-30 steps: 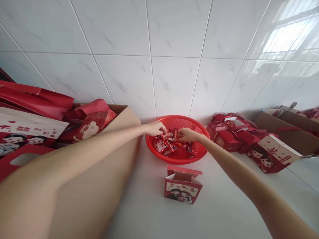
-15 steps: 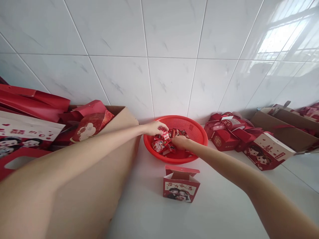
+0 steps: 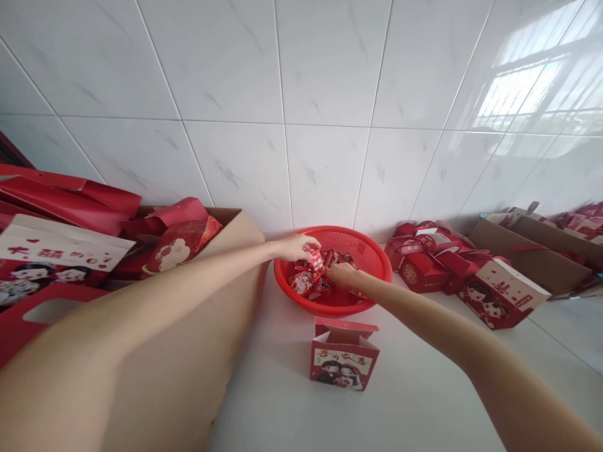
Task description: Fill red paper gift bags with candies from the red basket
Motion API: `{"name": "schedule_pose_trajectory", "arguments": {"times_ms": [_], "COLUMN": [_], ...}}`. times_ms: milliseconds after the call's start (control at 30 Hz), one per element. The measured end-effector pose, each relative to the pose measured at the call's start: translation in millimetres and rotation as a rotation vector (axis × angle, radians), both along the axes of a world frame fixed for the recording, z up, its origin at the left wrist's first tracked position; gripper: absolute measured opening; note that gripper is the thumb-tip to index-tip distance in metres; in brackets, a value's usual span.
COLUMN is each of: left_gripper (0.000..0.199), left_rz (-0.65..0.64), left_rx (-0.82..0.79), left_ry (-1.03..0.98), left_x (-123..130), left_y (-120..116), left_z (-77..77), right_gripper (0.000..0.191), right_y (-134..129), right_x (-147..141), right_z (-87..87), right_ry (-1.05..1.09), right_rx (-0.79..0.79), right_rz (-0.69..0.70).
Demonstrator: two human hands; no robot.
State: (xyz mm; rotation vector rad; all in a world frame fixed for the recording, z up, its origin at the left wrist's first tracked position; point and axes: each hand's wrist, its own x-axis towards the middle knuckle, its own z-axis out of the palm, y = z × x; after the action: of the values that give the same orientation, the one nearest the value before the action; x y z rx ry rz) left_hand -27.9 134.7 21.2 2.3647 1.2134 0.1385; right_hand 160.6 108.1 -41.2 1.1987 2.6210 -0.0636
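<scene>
Both hands reach into a red plastic basket that stands against the tiled wall. My left hand is closed on red wrapped candies over the left side of the basket. Lower and to the right, my right hand is down among the other wrapped sweets; its fingers are bent and partly hidden, and what they pinch is too small to make out. In front of the basket stands a small red gift box with a printed couple, its top flap open.
A large cardboard carton filled with red gift boxes takes up the left. Closed red boxes and a printed box stand to the right, with another carton behind them.
The view has tilted up slightly, so things sit a little lower. My hands stay in the basket, the left still holding the candies, with only small finger movement.
</scene>
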Motion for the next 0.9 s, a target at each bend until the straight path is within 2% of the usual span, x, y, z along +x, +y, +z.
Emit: {"name": "schedule_pose_trajectory", "arguments": {"times_ms": [167,267,333,433,533,600,667,733,833,900], "left_gripper": [0.053,0.056,0.058,0.050,0.038,0.034,0.033,0.028,0.017,0.026], "left_rz": [0.007,0.004,-0.004,-0.023,-0.049,-0.073,-0.118,-0.207,-0.264,-0.279], "left_rx": [0.000,-0.004,-0.011,-0.042,-0.093,-0.106,-0.055,0.071,0.216,0.186], "left_ry": [-0.016,-0.036,-0.046,-0.047,-0.047,-0.058,-0.031,0.087,0.317,0.410], "left_x": [-1.0,-0.8,0.3,4.1,11.5,19.2,29.4,40.8,56.9,65.0], "left_y": [0.3,-0.7,-1.7,-4.0,-9.6,-16.8,-28.0,-44.0,-76.1,-99.0], "left_z": [2.4,4.4,6.9,13.4,26.1,38.8,53.9,69.2,86.5,92.0], "right_gripper": [0.016,0.011,0.015,0.025,0.035,0.037,0.034,0.030,0.023,0.023], "right_y": [3.4,3.5,-1.9,-25.5,-67.1,-98.3,-126.0,-147.2,-165.6,-170.8], "right_x": [10.5,24.2,36.5,56.8,72.5,78.3,80.8,81.2,79.6,78.1], "right_z": [4.8,15.7,26.8,46.5,64.6,72.8,76.8,76.8,72.5,69.1], "right_ry": [0.115,0.260,0.372,0.656,1.205,1.343,1.345,1.255,1.109,1.052], "right_rx": [-0.082,-0.111,-0.112,-0.150,-0.348,-0.355,-0.253,-0.181,-0.134,-0.082], "right_rz": [-0.084,-0.108,-0.117,-0.126,-0.099,-0.111,-0.141,-0.141,-0.089,-0.080]}}
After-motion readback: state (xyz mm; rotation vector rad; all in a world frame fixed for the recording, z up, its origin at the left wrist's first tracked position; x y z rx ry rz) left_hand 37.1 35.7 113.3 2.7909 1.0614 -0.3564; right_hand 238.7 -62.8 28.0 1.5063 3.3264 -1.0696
